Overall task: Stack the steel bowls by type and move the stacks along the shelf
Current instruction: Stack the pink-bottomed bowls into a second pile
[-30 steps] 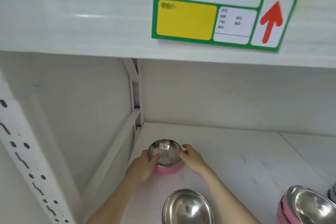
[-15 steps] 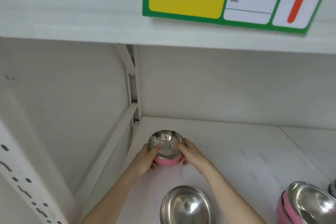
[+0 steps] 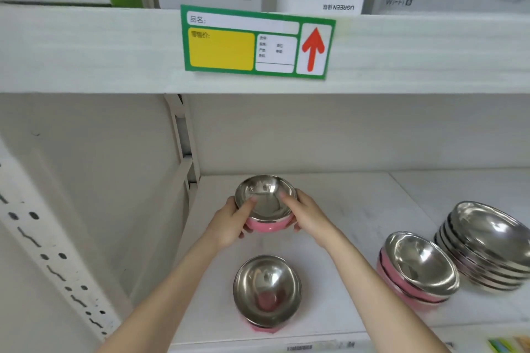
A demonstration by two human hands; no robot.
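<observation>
A pink-sided steel bowl [image 3: 265, 203] is at the back left of the white shelf [image 3: 358, 218]. My left hand [image 3: 232, 223] grips its left side, thumb over the rim. On the other side my right hand [image 3: 307, 213] holds it the same way. A second pink-sided steel bowl [image 3: 266, 289] sits near the front edge, below my hands. To the right stands a stack of pink-sided bowls [image 3: 415, 269], and beside it a stack of plain steel bowls [image 3: 487, 246].
The shelf's left wall [image 3: 100, 180] and a metal upright [image 3: 183, 146] stand close to the held bowl. An upper shelf [image 3: 86, 49] with a green and yellow price tag [image 3: 255, 43] hangs overhead, with boxes on it.
The held bowl looks raised slightly and drawn a little toward me, with both hands still on it. The camera has tilted and pulled back, bringing the stacks on the right into view.
</observation>
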